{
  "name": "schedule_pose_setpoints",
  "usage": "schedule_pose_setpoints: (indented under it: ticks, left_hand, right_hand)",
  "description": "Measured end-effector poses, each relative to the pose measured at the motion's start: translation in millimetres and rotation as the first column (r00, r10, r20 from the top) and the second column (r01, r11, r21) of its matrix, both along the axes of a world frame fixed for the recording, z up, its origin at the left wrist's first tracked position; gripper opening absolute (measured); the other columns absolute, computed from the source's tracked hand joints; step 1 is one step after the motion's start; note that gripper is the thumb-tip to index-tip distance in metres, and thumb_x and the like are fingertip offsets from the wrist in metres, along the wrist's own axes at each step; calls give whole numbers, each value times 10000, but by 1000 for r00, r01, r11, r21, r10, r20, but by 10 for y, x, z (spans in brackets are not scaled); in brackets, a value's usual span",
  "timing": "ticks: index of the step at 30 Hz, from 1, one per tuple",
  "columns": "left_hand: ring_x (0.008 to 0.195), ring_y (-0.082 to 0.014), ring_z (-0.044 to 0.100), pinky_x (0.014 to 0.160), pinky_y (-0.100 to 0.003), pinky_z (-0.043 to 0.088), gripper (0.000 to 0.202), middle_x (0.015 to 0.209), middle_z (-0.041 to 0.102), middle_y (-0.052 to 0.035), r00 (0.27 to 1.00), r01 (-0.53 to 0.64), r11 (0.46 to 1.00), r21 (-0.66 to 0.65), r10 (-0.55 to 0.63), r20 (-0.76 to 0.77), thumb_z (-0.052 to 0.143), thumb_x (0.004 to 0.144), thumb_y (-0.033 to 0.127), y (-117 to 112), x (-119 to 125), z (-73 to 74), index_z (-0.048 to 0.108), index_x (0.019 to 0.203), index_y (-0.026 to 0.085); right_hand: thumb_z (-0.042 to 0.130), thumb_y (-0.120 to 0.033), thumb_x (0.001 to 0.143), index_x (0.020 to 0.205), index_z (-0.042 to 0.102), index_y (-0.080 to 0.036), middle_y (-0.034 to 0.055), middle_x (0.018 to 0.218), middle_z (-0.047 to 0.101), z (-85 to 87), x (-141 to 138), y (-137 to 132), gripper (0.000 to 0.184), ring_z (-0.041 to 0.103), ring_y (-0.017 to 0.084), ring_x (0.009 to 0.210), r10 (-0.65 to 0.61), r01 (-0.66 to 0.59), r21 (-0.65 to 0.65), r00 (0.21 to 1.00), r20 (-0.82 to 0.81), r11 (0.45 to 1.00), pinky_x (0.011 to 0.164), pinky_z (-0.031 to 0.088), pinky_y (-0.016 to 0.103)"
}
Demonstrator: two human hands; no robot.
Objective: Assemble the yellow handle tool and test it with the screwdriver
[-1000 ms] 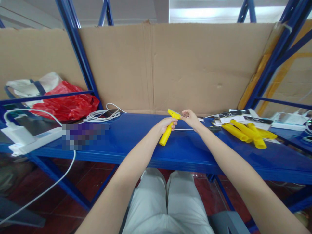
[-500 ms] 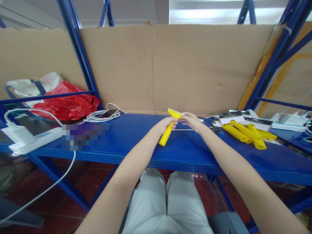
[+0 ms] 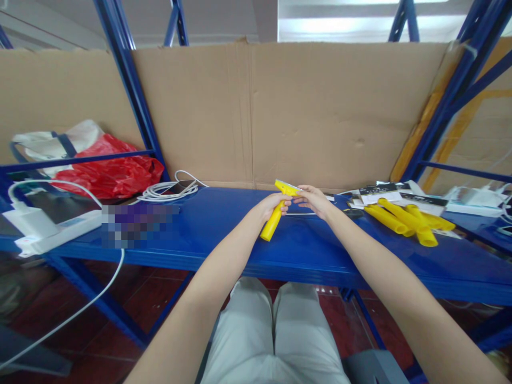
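A yellow T-shaped scraper (image 3: 272, 223) is held above the blue tabletop, its handle slanting down toward me. My left hand (image 3: 274, 205) is closed around the neck, just below the head. The fingers of my right hand (image 3: 314, 199) pinch the right end of the head, where a pale strip runs along the upper edge. Those fingers partly hide that end, so what else they may grip cannot be made out.
Several yellow tubes (image 3: 400, 217) lie in a pile at the right, beside black-and-white packaging (image 3: 380, 193). A coiled white cable (image 3: 168, 191), a white power strip (image 3: 60, 232) and a red plastic bag (image 3: 110, 168) are at the left. Upright cardboard (image 3: 320, 117) closes the back.
Both hands keep their hold on the scraper in nearly the same place. The head of the scraper looks very slightly turned; otherwise only a tiny shift of the view shows.
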State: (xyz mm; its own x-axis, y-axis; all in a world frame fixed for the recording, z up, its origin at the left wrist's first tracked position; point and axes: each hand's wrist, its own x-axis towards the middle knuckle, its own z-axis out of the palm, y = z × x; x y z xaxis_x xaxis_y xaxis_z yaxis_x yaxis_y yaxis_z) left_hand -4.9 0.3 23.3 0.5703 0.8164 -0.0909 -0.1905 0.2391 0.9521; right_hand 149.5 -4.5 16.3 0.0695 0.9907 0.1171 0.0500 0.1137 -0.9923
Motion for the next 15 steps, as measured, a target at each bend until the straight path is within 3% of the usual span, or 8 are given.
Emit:
schedule_pose_setpoints:
  ticks: [3,5,8,9,12,13,15]
  left_hand:
    - [309,-39,306,337,-139,255,171,464,371,93,1000,-23,1000,5,23,-8,408,889,41,-19,1,12,478,797,167]
    - [309,-37,304,342,-138,262,185,457,370,94,998,-65,998,3,65,-20,400,895,35,-19,4,13,468,785,167]
    - [308,-34,302,345,-138,258,218,446,374,93,987,-149,989,-15,148,-57,384,907,30,2,11,6,435,753,176]
    - [307,-35,301,346,-141,256,224,445,376,93,983,-172,985,-23,170,-71,382,909,31,11,13,2,427,747,179]
    - [308,-40,308,352,-152,259,221,452,384,92,974,-212,977,-37,208,-85,391,909,32,29,18,-6,421,752,185]
    - [309,-42,311,355,-154,260,217,454,387,92,974,-217,976,-38,213,-82,394,908,31,30,18,-7,422,758,186]
    - [311,-42,313,359,-153,256,210,458,390,92,974,-218,975,-36,215,-72,398,906,29,22,16,-4,427,767,184]
  right_hand:
    - [540,-244,917,1080,575,-193,79,961,728,8,46,-1,174,673,131,779,72,-70,-41,995,69,997,742,509,258]
    - [496,-334,948,1110,589,-186,123,1094,705,29,128,-2,238,682,157,865,110,-100,-74,983,149,992,773,523,284]
    - [469,-422,949,1185,607,-176,149,1207,662,84,345,7,367,670,208,993,67,-41,-68,890,451,997,855,519,337]
    - [497,-424,934,1185,630,-169,146,1229,653,106,441,14,382,653,229,1048,43,-23,-40,794,607,999,899,501,346]
    - [635,-380,836,1165,684,-128,160,1249,639,169,766,29,418,590,305,1170,-5,94,-33,380,925,995,1001,438,371]
    - [656,-373,812,1202,670,-117,169,1269,625,187,873,27,467,580,323,1183,3,149,-48,290,957,988,1004,438,389]
    - [667,-398,794,1259,647,-134,163,1304,603,217,1061,5,536,563,341,1206,46,201,-85,191,980,976,1007,441,415]
